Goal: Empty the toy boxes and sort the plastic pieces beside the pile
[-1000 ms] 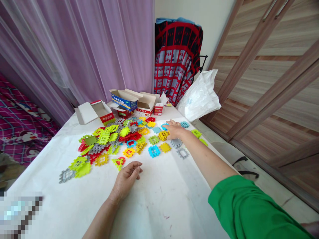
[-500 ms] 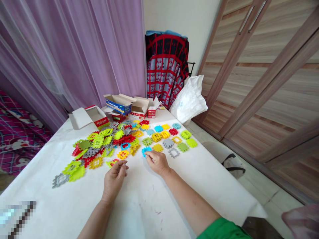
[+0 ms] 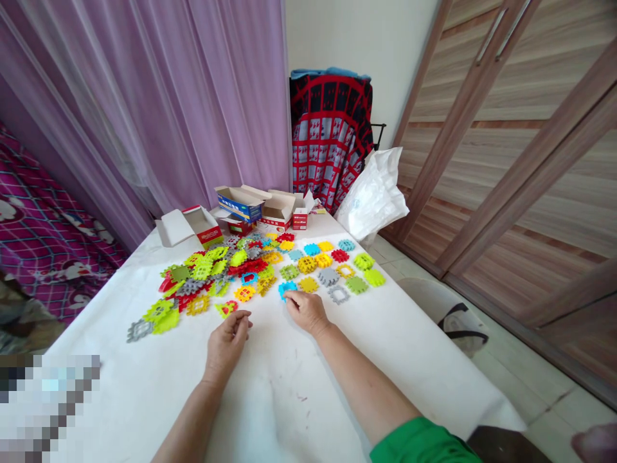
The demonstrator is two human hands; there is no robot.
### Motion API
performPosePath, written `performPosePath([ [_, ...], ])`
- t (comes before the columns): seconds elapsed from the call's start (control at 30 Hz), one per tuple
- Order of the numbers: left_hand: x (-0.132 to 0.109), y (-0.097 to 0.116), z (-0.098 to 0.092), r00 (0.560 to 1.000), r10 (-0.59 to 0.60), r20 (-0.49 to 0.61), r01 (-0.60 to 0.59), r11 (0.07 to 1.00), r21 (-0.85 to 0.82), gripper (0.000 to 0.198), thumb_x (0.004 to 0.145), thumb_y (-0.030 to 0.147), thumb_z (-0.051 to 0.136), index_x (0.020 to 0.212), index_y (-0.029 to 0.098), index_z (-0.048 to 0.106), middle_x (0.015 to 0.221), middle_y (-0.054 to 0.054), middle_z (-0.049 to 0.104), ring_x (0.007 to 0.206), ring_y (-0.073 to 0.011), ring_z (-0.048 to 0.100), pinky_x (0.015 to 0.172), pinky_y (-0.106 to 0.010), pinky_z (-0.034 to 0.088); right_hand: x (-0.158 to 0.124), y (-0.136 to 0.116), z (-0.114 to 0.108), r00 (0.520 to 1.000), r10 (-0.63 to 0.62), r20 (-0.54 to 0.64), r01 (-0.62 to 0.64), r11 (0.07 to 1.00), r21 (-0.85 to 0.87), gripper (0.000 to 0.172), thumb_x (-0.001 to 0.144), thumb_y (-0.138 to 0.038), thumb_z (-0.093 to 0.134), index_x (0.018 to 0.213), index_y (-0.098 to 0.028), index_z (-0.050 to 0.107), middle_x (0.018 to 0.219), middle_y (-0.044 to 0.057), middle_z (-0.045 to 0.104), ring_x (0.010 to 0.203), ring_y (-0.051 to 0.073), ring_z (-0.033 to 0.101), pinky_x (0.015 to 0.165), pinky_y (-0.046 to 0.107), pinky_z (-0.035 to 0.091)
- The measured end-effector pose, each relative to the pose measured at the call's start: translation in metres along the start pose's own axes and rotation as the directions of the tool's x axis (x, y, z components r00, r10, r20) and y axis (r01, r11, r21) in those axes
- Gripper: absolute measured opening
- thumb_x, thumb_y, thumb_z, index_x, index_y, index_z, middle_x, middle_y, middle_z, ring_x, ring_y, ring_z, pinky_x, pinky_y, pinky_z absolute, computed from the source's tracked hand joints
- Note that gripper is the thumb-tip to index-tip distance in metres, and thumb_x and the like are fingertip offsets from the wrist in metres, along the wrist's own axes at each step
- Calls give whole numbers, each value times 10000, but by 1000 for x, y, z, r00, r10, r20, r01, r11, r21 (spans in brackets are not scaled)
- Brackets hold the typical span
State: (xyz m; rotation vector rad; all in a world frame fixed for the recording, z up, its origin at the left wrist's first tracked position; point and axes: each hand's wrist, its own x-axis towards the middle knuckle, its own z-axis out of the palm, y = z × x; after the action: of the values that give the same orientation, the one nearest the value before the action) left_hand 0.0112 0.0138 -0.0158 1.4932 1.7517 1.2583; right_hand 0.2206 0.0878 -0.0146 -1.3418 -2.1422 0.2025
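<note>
Above the near side of the white-covered table, my left hand (image 3: 229,341) is loosely curled with its fingertips a little apart; nothing shows in it. A red and lime toothed tile (image 3: 226,309) lies just beyond its fingers. My right hand (image 3: 307,312) has its fingers bent closed on the near edge of a bright blue toothed plastic tile (image 3: 287,288), which lies flat; the fingertips are partly hidden. Beside that tile, several tiles are spread in rows, among them a yellow tile (image 3: 308,284), a grey frame tile (image 3: 338,294) and a green tile (image 3: 357,285).
A heap of mixed toothed tiles (image 3: 202,267) covers the table's left middle. Behind it stand an open red box (image 3: 208,236), a blue box (image 3: 240,207) and a small red box (image 3: 299,220). A white bag (image 3: 371,199) rises past the far right edge. A wooden wardrobe (image 3: 506,161) is at right.
The head view has shifted slightly, moving the table and boxes a little rightward in the picture. My right hand stays at the blue tile, and my left hand keeps its loose curl.
</note>
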Motion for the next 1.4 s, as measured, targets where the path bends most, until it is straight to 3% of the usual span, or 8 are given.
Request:
performPosePath([
  [0.37,-7,-1,-3,999,-26,21,25,999,47,343,769,515,516,896,229,655,670,-4,699,540,-156,618,579,-276,510,-2,-3,-1,999,13,38,-12,1000,-17,243,872,-193,532,981,-297,723,977,-24,759,893,172,702,775,243,503],
  [0.5,-6,-3,-3,999,-27,37,24,997,68,343,781,513,507,912,232,654,669,-5,697,573,-166,633,589,-275,507,5,7,-5,992,15,-127,-14,1000,6,217,870,-200,524,960,-259,712,932,0,752,853,161,682,772,237,481],
  [0.63,-6,-2,-4,998,-21,54,15,995,99,364,789,517,478,929,227,650,680,-3,699,578,-163,633,580,-273,510,16,33,-18,918,105,-384,-128,991,-36,157,842,-199,538,861,-212,693,837,32,720,811,182,642,749,259,456],
  [0.73,-6,-1,-5,998,-19,64,11,993,120,373,784,524,468,919,227,650,679,-3,704,573,-160,635,582,-273,521,18,50,-24,882,91,-462,-136,989,-64,133,824,-185,546,798,-206,674,782,30,696,766,182,614,730,266,437],
  [0.83,-5,-3,-6,997,-25,72,16,992,125,374,780,531,474,917,231,650,688,-6,711,574,-161,642,590,-273,533,13,53,-23,890,48,-453,-91,993,-72,147,834,-167,530,804,-212,667,766,20,688,740,169,602,721,260,423],
  [1.1,-4,-5,-6,994,-25,105,18,998,67,401,780,559,483,925,223,647,684,-17,701,576,-160,639,579,-263,540,10,30,-17,947,-35,-319,-11,990,-142,138,858,-168,542,792,-222,651,805,20,690,783,177,583,760,282,396],
  [1.4,-3,-3,-6,992,-18,129,11,999,54,395,787,555,481,919,224,651,680,-14,696,573,-160,631,567,-267,530,39,52,-49,945,207,-253,-274,923,-270,163,840,-251,595,975,-203,671,1038,72,681,1012,245,540,851,341,366],
])
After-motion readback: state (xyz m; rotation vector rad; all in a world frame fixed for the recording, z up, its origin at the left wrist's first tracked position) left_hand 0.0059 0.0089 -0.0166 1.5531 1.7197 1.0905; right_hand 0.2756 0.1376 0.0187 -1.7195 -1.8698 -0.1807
